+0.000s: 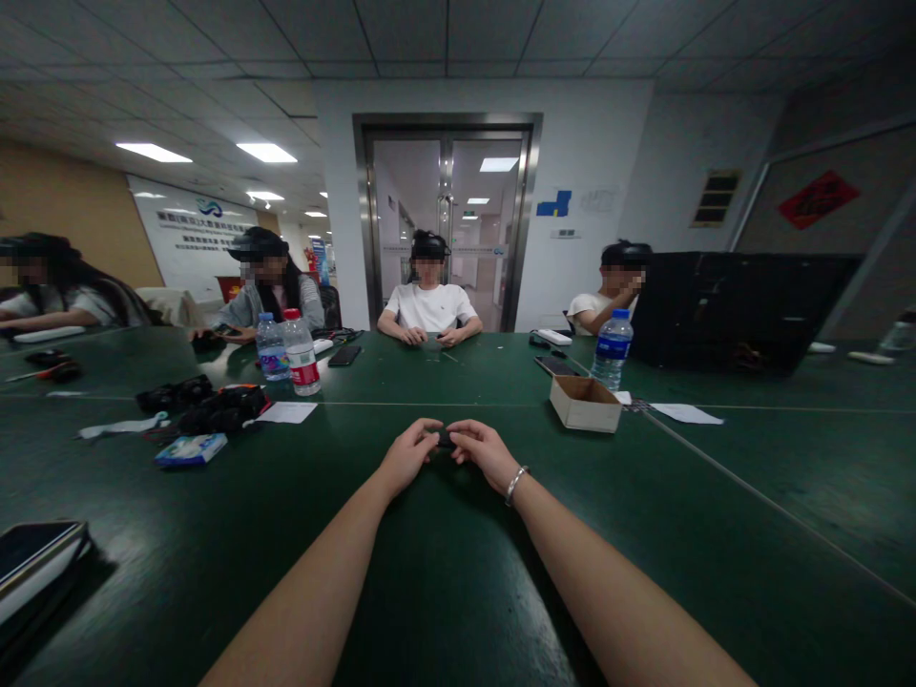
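Over the green table (458, 553), my left hand (413, 452) and my right hand (485, 452) meet in front of me with fingertips nearly touching. Between them is a small black object (445, 438), mostly covered by the fingers, so its kind does not show. Thumbs and fingers of both hands are closed on it from either side. A silver bracelet (515, 486) circles my right wrist. The nearest item to my right hand is an open-topped cardboard box (585, 410), standing farther back to the right.
Two bottles (301, 358) stand left, behind black devices (221, 410) and a blue-and-white packet (191, 449). Another bottle (613, 348) is behind the box, near a large black case (737, 310). A phone-like device (39, 553) lies near left. Several people sit around the table.
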Demonstrator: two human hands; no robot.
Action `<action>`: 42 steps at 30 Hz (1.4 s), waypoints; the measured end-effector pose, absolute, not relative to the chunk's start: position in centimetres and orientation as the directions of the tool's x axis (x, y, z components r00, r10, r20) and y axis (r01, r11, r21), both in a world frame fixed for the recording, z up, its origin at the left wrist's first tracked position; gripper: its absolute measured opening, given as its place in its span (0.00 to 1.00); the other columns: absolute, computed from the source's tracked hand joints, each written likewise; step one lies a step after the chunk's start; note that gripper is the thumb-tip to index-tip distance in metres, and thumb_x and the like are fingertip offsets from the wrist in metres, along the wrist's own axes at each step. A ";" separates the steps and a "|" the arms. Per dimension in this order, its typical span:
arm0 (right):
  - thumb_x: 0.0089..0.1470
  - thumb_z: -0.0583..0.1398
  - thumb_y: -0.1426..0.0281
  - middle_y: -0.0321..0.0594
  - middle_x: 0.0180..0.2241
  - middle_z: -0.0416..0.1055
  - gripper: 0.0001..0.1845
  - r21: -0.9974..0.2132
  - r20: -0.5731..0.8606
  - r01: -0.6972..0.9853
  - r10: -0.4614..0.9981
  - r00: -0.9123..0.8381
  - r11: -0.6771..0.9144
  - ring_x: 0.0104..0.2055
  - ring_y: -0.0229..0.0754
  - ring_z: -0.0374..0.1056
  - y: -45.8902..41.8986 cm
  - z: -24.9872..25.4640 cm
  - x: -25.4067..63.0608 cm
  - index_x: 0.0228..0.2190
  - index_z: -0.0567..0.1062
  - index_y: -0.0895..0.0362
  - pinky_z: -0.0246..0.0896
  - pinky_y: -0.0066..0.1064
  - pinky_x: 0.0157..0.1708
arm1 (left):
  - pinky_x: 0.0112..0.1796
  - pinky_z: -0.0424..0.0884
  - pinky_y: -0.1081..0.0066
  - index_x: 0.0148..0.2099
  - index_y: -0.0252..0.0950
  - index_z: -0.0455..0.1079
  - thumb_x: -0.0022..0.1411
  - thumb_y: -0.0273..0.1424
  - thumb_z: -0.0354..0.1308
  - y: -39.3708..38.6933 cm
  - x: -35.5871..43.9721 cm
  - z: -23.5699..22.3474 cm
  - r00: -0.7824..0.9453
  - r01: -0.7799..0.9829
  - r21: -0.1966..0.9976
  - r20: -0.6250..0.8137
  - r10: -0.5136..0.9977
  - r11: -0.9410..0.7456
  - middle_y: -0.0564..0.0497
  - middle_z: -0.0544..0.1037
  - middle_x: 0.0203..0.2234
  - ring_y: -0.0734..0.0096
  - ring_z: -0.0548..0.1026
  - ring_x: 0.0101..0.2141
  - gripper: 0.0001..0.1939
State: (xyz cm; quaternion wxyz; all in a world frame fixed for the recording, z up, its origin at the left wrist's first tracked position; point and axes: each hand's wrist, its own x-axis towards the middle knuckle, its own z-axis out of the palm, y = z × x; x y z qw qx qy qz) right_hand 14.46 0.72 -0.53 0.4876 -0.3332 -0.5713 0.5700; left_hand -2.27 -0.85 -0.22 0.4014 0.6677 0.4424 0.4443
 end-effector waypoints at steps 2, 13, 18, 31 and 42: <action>0.39 0.66 0.65 0.37 0.22 0.69 0.17 -0.976 0.174 -0.178 0.938 -0.299 0.124 0.21 0.33 0.65 0.6 -0.4 14.4 0.32 0.72 0.62 0.60 0.23 0.21 | 0.26 0.60 0.76 0.47 0.35 0.64 0.57 0.38 0.49 -0.8 -2.3 -0.3 0.217 0.243 0.924 0.245 0.945 -0.295 0.53 0.68 0.24 0.75 0.65 0.24 0.18; 0.40 0.65 0.67 0.38 0.25 0.69 0.16 -0.976 0.166 -0.183 0.942 -0.292 0.115 0.23 0.33 0.65 0.6 -0.4 14.5 0.32 0.72 0.62 0.61 0.24 0.22 | 0.26 0.60 0.76 0.45 0.35 0.66 0.58 0.41 0.48 -0.7 -2.3 -0.4 0.222 0.261 0.921 0.234 0.947 -0.289 0.52 0.68 0.25 0.74 0.65 0.25 0.18; 0.39 0.65 0.67 0.39 0.26 0.70 0.16 -0.975 0.176 -0.187 0.939 -0.295 0.124 0.23 0.33 0.65 0.6 -0.5 14.6 0.32 0.72 0.62 0.61 0.24 0.23 | 0.25 0.59 0.76 0.44 0.35 0.67 0.60 0.44 0.44 -0.9 -2.3 -0.3 0.211 0.280 0.922 0.211 0.955 -0.266 0.53 0.67 0.21 0.75 0.64 0.22 0.21; 0.36 0.64 0.77 0.39 0.33 0.70 0.16 -0.981 0.188 -0.099 0.925 -0.331 0.164 0.28 0.35 0.65 0.0 0.3 14.6 0.33 0.72 0.59 0.62 0.27 0.29 | 0.23 0.57 0.75 0.45 0.35 0.66 0.60 0.46 0.42 -0.4 -2.5 -1.1 0.199 0.327 0.897 0.243 0.949 -0.298 0.56 0.65 0.18 0.75 0.62 0.19 0.23; 0.37 0.67 0.68 0.39 0.28 0.69 0.17 -0.978 0.161 -0.174 0.952 -0.262 0.117 0.29 0.37 0.67 0.5 -0.1 14.7 0.32 0.72 0.61 0.64 0.29 0.32 | 0.24 0.59 0.76 0.39 0.34 0.65 0.59 0.43 0.47 -0.7 -2.2 -0.4 0.188 0.253 0.930 0.222 0.957 -0.266 0.53 0.69 0.22 0.75 0.66 0.23 0.17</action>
